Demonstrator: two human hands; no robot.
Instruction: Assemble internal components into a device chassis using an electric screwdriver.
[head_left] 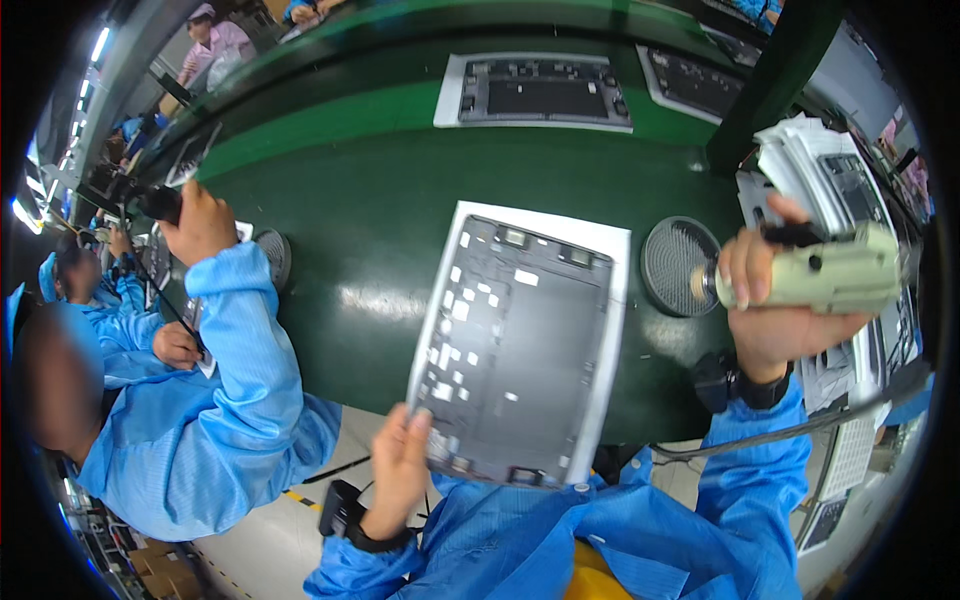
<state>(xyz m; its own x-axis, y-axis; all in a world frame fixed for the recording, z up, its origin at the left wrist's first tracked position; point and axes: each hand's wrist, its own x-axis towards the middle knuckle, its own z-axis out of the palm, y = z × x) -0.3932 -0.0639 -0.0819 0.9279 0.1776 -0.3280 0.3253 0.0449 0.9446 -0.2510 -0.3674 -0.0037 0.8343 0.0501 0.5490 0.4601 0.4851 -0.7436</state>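
My left hand (402, 462) grips the lower left edge of a dark tablet housing (555, 360), thumb on top. The housing lies tilted on a white sheet (612, 245), partly over the near table edge. Small white pieces dot its left side. In my right hand (760, 300) is a pale green power tool (835, 275), which looks like an electric screwdriver; my fingers wrap around its front end. Its tan nose points left, over the rim of a round dark dish (668, 255) with a gridded surface. I cannot make out a bit at the tip.
Another housing on white paper (545, 122) lies at the far side of the green table (370, 190), and one more (690, 85) to its right. Stacked sheets and housings (830, 180) stand at the right by a dark post (770, 90). A co-worker's sleeve (240, 330) reaches in at left.
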